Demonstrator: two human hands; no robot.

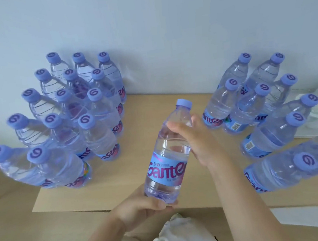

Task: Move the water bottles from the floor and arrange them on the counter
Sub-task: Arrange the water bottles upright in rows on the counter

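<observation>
Both hands holding one water bottle over the worktop's open middle

The pale wooden worktop (pixel 152 101) is showing a bare lane between the left bottle cluster (pixel 65 118) and the right bottle cluster (pixel 267 109). The clear, ribbed held bottle (pixel 168 158) is tilting above it near the front edge; the right hand (pixel 195 142) is gripping its shoulder, the left hand (pixel 143 206) cupping its base.

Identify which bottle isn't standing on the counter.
The centre bottle, held tilted above the counter by both hands: left at its base, right near its shoulder. All others stand in two groups.
</observation>
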